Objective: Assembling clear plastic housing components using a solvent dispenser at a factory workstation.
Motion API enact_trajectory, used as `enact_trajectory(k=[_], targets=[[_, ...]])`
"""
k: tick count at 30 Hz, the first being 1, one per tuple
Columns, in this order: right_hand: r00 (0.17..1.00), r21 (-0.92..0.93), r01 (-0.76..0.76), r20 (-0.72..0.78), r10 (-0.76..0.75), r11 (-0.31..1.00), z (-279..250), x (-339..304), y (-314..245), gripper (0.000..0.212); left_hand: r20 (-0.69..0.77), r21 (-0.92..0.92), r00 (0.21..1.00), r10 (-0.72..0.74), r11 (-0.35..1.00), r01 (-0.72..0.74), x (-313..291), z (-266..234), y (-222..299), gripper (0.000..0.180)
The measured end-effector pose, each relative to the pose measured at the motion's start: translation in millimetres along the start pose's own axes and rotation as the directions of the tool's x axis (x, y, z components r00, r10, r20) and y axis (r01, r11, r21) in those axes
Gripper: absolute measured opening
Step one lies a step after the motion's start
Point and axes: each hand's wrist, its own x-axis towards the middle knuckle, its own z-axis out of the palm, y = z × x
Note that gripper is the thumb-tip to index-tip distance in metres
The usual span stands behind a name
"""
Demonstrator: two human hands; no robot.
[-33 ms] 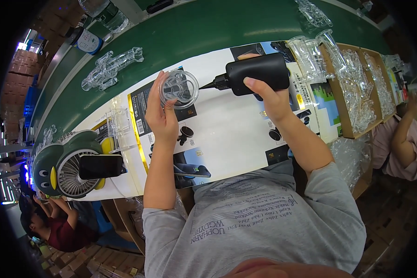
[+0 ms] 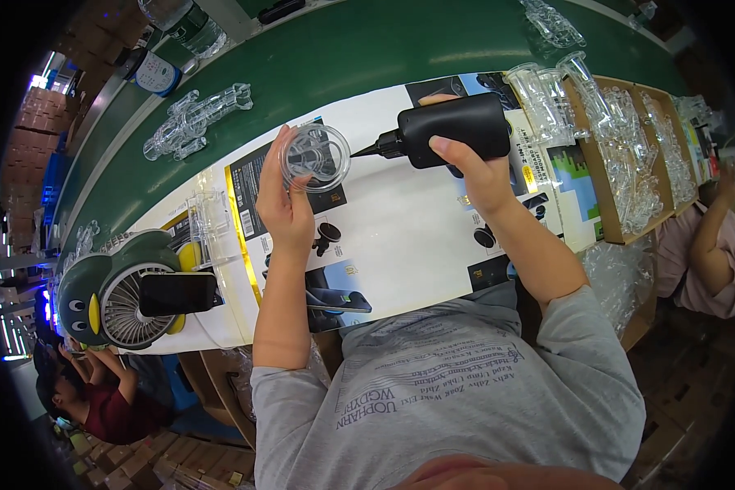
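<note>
My left hand (image 2: pixel 284 200) grips a clear round plastic part (image 2: pixel 317 158) by its left side, holding it up above the printed cardboard sheet (image 2: pixel 400 237). The part has a raised circular rim and curved shapes inside. My right hand (image 2: pixel 475 167) is closed round a black squeeze bottle (image 2: pixel 457 132) lying on its side in the grip, thumb on the near face. The bottle's thin pointed nozzle aims left, its tip at or close to the right rim of the clear part. Whether they touch, I cannot tell.
Clear plastic assemblies (image 2: pixel 192 122) lie on the green tabletop (image 2: pixel 327 61). More clear tubes fill a cardboard box (image 2: pixel 612 212) at right. A penguin-shaped fan (image 2: pixel 110 286) with a black phone (image 2: pixel 178 294) stands at left. Bottles (image 2: pixel 153 73) stand far left; co-workers sit both sides.
</note>
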Motion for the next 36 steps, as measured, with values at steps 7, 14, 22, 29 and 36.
enact_trajectory(k=[7, 14, 22, 29, 36], targets=[[1.0, 0.004, -0.007, -0.007, 0.007, 1.0, 0.2, -1.8, -1.7, 0.034, 0.049, 0.008, 0.998, 0.05, 0.999, -0.05, 1.3, -3.1, 1.5, 0.035], [0.999, 0.049, 0.009, -0.042, -0.007, 0.999, 0.0, 0.0, 0.8, 0.036, 0.078, 0.031, 0.996, 0.044, 0.998, -0.047, 1.8, -3.0, 2.0, 0.038], [0.998, 0.013, -0.015, -0.061, 0.016, 1.0, -0.4, -0.3, -2.2, 0.038, 0.101, 0.045, 0.993, 0.056, 0.997, -0.061, -1.2, -1.0, -3.3, 0.042], [0.998, 0.015, 0.004, -0.061, -0.003, 1.0, 0.0, 0.0, -3.7, 0.038, 0.12, 0.0, 0.993, 0.005, 1.0, -0.005, -1.3, -0.8, 0.8, 0.04], [0.998, 0.011, 0.001, -0.066, 0.0, 1.0, -0.6, -0.6, -4.0, 0.037, 0.166, 0.024, 0.986, 0.033, 0.999, -0.038, -1.1, -1.5, -0.5, 0.04]])
